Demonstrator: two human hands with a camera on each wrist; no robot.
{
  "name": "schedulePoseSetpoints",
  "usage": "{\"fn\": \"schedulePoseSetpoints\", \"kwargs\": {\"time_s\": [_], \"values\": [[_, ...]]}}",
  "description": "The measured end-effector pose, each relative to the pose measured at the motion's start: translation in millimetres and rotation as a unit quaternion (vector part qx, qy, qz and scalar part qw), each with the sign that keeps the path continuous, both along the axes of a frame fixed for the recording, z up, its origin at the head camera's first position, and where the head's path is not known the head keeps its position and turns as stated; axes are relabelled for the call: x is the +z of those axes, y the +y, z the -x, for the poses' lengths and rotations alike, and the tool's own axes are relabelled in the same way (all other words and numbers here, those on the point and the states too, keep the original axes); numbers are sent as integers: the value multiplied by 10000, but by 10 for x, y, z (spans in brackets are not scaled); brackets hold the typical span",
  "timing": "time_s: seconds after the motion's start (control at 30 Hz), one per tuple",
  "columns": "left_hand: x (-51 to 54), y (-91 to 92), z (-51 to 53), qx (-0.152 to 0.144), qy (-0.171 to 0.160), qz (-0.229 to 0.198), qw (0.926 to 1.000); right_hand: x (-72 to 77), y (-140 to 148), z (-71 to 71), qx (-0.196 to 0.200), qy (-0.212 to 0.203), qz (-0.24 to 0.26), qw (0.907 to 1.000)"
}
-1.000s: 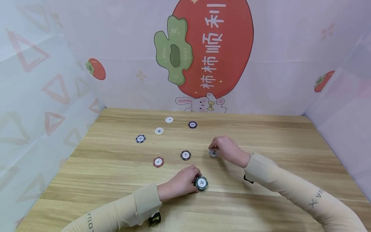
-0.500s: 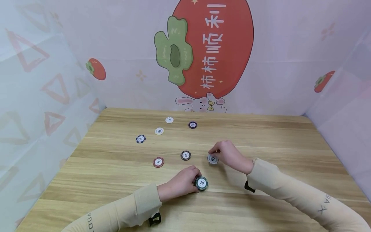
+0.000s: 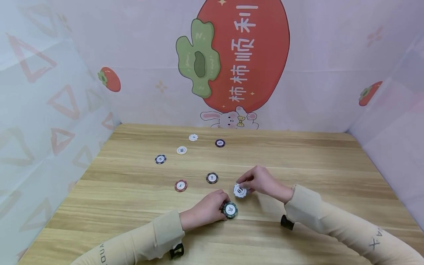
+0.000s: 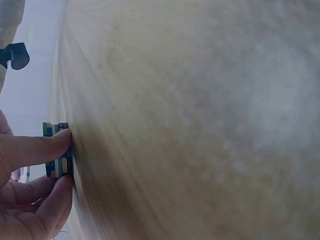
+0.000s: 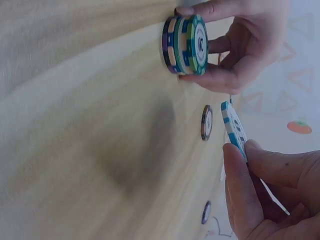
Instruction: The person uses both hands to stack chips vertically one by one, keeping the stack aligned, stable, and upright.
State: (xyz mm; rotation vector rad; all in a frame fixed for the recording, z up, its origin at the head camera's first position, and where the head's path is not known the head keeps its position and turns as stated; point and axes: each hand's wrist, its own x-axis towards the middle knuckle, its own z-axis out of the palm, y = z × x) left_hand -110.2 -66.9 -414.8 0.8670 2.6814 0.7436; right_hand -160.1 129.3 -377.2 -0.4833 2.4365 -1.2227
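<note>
The left hand [image 3: 207, 209] grips the sides of a short chip stack [image 3: 230, 209] topped by a green chip marked 20. Fingers and thumb lie around this stack [image 5: 186, 46] in the right wrist view, its lowest chip dark purple. In the left wrist view the left hand [image 4: 37, 175] holds the stack [image 4: 59, 166] low on the wood. The right hand [image 3: 265, 183] pinches a white and light-blue chip [image 3: 240, 191] marked 10, just behind and right of the stack. That chip [image 5: 233, 129] is raised off the table and tilted, apart from the stack.
Several single chips lie flat: black [image 3: 212, 178], red [image 3: 180, 186], dark blue [image 3: 160, 159], yellow-edged [image 3: 182, 150], white [image 3: 193, 137] and purple [image 3: 220, 143]. Printed cloth walls [image 3: 149, 99] stand behind and beside the wooden table [image 3: 308, 154].
The right hand has moved toward the front and slightly left with the white and light-blue chip, nearer the stack. The left hand and the stack have stayed in place.
</note>
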Motion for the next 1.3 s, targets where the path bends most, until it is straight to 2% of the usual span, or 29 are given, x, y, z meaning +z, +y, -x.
{"fn": "schedulePoseSetpoints", "kwargs": {"time_s": [0.2, 0.6, 0.9, 1.3], "values": [[-20, 1, -2, -15, 48, -43, 10000, -93, 6, -60, 21, -702, 368, 9969], [-10, 0, -9, -13, 113, -96, 9999, -206, 11, -131, 17, -1343, 712, 9884], [-4, 1, -7, 18, 2, -82, 10000, -249, -5, -175, 127, -1558, 743, 9849], [-23, -5, -3, -25, 94, -70, 9999, -251, -67, -252, 98, -1623, 929, 9823]]}}
